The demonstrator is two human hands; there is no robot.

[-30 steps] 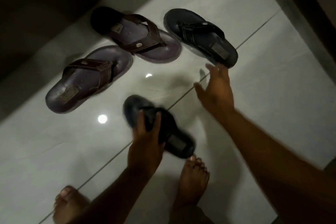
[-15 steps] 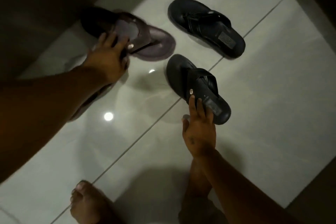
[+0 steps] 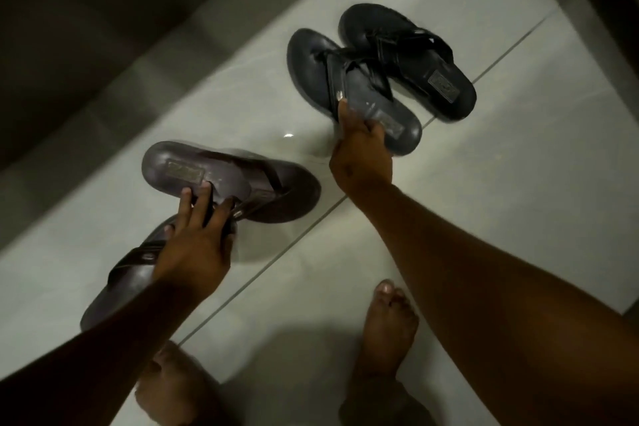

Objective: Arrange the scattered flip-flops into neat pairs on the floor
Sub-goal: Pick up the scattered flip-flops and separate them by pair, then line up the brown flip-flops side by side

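Observation:
Two black flip-flops lie side by side at the upper right of the white tiled floor. My right hand (image 3: 359,156) grips the heel side of the nearer black flip-flop (image 3: 345,86), which touches the farther black flip-flop (image 3: 415,59). At the left, my left hand (image 3: 198,242) holds a brown flip-flop (image 3: 224,180) by its strap side, heel pointing left, blurred with motion. A second brown flip-flop (image 3: 128,284) lies below it, partly hidden under my left forearm.
My bare feet stand at the bottom, the left foot (image 3: 169,387) and the right foot (image 3: 387,325). A dark wall (image 3: 86,28) runs along the upper left, and a dark strip borders the floor at the right edge. A grout line crosses the tiles diagonally.
My right hand has slid the nearer black flip-flop up against the farther one. My left hand has pulled the upper brown flip-flop down and turned it, so it now sits beside the lower brown one.

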